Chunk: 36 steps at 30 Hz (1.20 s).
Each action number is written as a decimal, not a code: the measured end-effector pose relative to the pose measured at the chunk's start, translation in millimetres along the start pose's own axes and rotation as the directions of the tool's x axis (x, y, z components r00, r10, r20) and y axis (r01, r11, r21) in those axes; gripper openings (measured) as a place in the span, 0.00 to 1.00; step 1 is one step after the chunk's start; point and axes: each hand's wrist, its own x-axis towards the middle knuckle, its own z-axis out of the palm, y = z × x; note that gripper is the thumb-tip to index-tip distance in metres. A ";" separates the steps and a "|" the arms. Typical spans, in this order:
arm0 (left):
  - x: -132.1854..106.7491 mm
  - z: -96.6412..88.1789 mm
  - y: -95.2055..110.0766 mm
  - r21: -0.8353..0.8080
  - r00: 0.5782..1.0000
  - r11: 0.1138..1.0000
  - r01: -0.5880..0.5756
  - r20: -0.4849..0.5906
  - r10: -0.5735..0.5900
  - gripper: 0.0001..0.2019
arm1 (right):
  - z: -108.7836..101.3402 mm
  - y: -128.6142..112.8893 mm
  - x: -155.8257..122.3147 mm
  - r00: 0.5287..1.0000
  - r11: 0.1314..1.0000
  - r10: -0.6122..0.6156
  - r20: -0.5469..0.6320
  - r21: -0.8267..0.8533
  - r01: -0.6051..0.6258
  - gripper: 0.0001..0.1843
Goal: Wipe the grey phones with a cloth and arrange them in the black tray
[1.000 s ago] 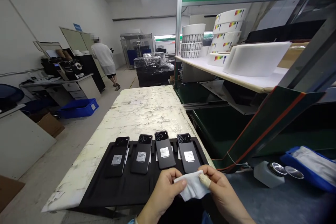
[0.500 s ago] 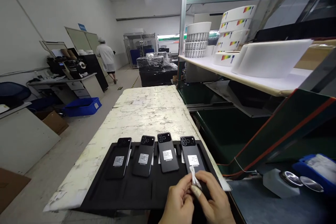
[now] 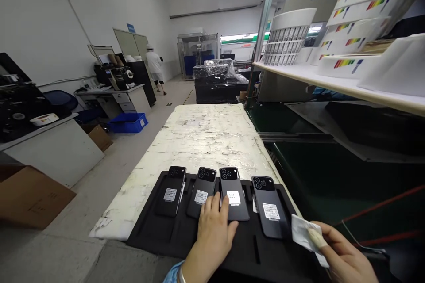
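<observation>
Several dark grey smartphones lie back up in a row on a black foam tray [image 3: 149, 230], each with a white label under its cameras. My left hand [image 3: 214, 225] is open, its fingers stretched over the gap between the second phone [image 3: 206, 181] and the third phone [image 3: 234, 203]. Its fingertips are by the third phone's label; whether they touch it I cannot tell. My right hand [image 3: 345, 252] pinches a folded white wipe [image 3: 300, 230], with a pale finger cot on the thumb. This wipe is beside the rightmost phone [image 3: 270, 214]. The leftmost phone [image 3: 171, 194] lies apart from both hands.
The tray rests on a worn cream-coloured table [image 3: 206, 137]. At right, a shelf [image 3: 308, 79] carries stacked label rolls [image 3: 288, 37]. A cardboard box [image 3: 33, 196] and a blue bin [image 3: 128, 123] stand at left. A person [image 3: 154, 66] in a white coat is far back.
My hands have parted. The left has moved left over the middle phones; the right has moved right with the wipe, which was crumpled between both hands and now hangs spread out. The view has turned left.
</observation>
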 end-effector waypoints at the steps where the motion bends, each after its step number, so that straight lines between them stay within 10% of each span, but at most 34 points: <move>1: 1.6 5.8 -2.1 0.006 1.000 1.000 -0.012 0.028 0.011 0.31 | 6.1 -6.6 2.8 1.000 1.000 -0.005 0.023 -0.004 0.005 0.24; 13: 11.9 48.1 -13.7 -0.051 0.934 0.955 -0.293 0.199 0.297 0.39 | 166.0 -78.1 89.9 0.853 0.861 -0.364 0.373 -0.215 0.461 0.16; 17: 11.9 70.4 -26.3 0.025 0.923 0.927 -0.374 0.106 0.370 0.39 | 210.3 -63.6 93.5 0.781 0.546 -0.393 0.486 -0.560 0.623 0.13; 22: 9.8 90.0 -31.7 0.083 0.895 0.891 -0.446 0.027 0.445 0.43 | 206.9 -49.5 99.4 0.736 0.183 -0.423 0.528 -0.746 0.640 0.13; 29: 2.4 89.6 -17.4 0.094 0.951 0.948 -0.303 -0.035 0.307 0.41 | 162.2 -58.1 120.6 0.861 0.376 -0.429 0.272 -0.813 0.445 0.09; 32: 3.9 92.1 -23.7 0.103 0.940 0.938 -0.332 -0.041 0.338 0.41 | 171.2 -59.2 106.3 0.829 0.540 -0.473 0.299 -0.645 0.540 0.09; 36: 6.8 95.2 -32.3 0.088 0.908 0.905 -0.417 -0.014 0.420 0.42 | 197.2 -50.2 86.6 0.734 0.439 -0.437 0.520 -0.589 0.679 0.11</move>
